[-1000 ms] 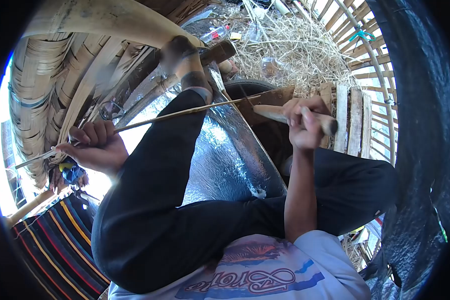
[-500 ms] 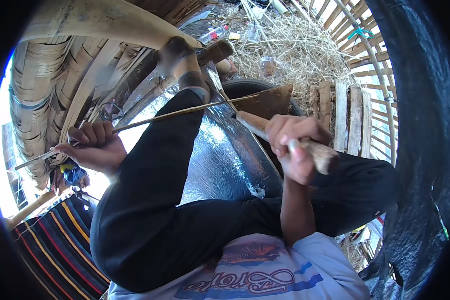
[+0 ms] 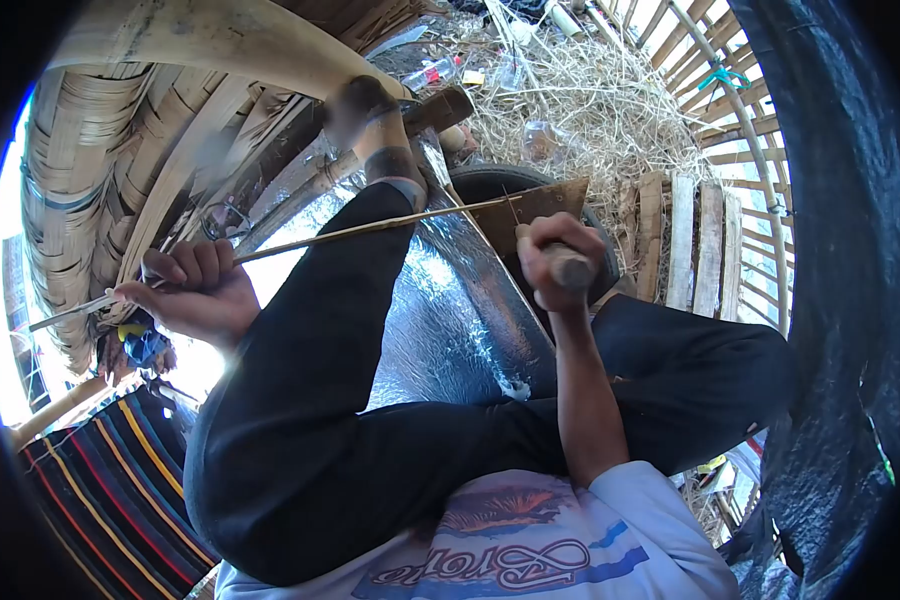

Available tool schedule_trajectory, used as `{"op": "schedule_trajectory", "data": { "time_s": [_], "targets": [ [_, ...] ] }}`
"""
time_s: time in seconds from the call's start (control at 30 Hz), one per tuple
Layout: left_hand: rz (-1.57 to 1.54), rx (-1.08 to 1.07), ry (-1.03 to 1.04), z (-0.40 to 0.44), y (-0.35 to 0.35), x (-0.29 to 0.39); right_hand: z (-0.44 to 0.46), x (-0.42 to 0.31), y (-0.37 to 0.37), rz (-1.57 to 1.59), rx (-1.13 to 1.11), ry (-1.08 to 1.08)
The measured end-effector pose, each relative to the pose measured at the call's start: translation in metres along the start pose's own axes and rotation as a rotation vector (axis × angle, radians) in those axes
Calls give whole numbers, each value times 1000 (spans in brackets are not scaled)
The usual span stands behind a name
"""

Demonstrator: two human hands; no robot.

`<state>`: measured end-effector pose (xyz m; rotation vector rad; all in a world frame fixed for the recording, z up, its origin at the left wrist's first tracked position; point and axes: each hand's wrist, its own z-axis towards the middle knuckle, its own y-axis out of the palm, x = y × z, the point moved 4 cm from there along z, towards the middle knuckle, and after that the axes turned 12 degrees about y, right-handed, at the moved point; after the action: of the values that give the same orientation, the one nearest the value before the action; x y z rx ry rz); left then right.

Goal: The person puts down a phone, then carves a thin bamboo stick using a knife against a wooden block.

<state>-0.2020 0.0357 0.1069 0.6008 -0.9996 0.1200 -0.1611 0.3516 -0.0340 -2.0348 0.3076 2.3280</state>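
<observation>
My left hand (image 3: pixel 198 292) is closed around a long, thin bamboo strip (image 3: pixel 335 233), its thumb pressed along the strip near the left end. The strip runs up to the right across my raised leg and over a dark brown flat piece (image 3: pixel 560 198). My right hand (image 3: pixel 560 245) grips a thick wooden handle (image 3: pixel 572 270), with its butt facing me. A thin blade (image 3: pixel 510 203) shows beyond the fist, so it looks like a knife. That blade is by the strip, at the brown piece; whether they touch I cannot tell.
My bare foot (image 3: pixel 363 100) rests by a wooden block (image 3: pixel 440 108). Dark shiny sheeting (image 3: pixel 430 340) lies between my legs, beside a black round rim (image 3: pixel 470 175). Straw (image 3: pixel 610 105) and litter lie beyond. Bamboo slats (image 3: pixel 760 150) and black plastic (image 3: pixel 850 300) stand right; a striped cloth (image 3: pixel 120 490) lies left.
My right hand has moved up and slightly left with the knife, and its handle now points more toward me. My left hand and the strip have hardly moved.
</observation>
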Motion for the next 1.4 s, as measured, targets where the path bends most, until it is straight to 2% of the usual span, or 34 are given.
{"op": "schedule_trajectory", "data": {
  "time_s": [0.03, 0.1, 0.13, 0.17, 0.23, 0.27, 0.3, 0.37, 0.47, 0.57, 0.63, 0.73, 0.83, 0.9, 0.97, 1.0, 1.07, 1.1, 1.17, 1.2, 1.23, 1.3, 1.4],
  "targets": [
    [-2, -2, 4, 2, 0, -1, 1, 4, -4, -7, 31, 34],
    [-24, -13, -6, 0, -6, -1, -2, -6, -7, 427, 12, 7],
    [29, -11, 10, 1, -9, -1, -3, -14, -7, 471, -39, -16],
    [27, -6, 8, 0, -11, -2, -4, -9, -6, 466, -42, -14],
    [3, -31, -8, 1, -9, -2, -5, 9, -2, 248, -14, 14],
    [20, 11, -8, 0, -7, -2, -1, 19, -6, -25, 17, 15],
    [15, 9, 0, 0, -6, -1, 2, 36, -7, -64, 45, 63],
    [-27, 17, -26, 0, -5, -2, 5, 46, -21, 77, 95, 151],
    [-7, 7, -31, 0, -9, -1, 7, 14, -22, 555, -6, 16],
    [-18, -40, -10, 0, -6, -2, 5, 9, -17, 454, -58, 27],
    [-183, -213, -38, 1, -4, -2, 11, 11, -21, 460, -74, 37],
    [-307, -348, -79, -1, 2, -2, 12, -10, -26, 619, -76, 64],
    [-282, -297, -61, -2, 2, -1, 6, -27, -12, 609, -147, -15],
    [-295, -323, -68, -2, 6, -2, 1, 6, -11, 210, -129, 39],
    [-301, -353, -69, -1, 6, -1, 0, 28, -14, 91, -61, 93],
    [-294, -333, -59, 0, 3, -2, 3, 21, -14, 95, -62, 88],
    [-271, -304, -67, -2, -2, 0, 1, -4, -19, 476, -50, 115],
    [-262, -300, -71, -3, -3, 1, -1, -8, -16, 473, -47, 126],
    [-263, -295, -69, -3, -2, -1, -2, -22, -6, 413, -136, -83],
    [-279, -306, -81, -2, -7, -2, -2, -11, -4, 284, -121, -99],
    [-298, -319, -84, -1, -5, -2, 1, 0, -2, 272, -129, -85],
    [-274, -286, -70, -2, -7, -1, 3, 8, -14, 380, -74, 144],
    [-238, -261, -53, 0, -4, 0, -2, -20, -11, 554, -71, 47]
  ]
}}
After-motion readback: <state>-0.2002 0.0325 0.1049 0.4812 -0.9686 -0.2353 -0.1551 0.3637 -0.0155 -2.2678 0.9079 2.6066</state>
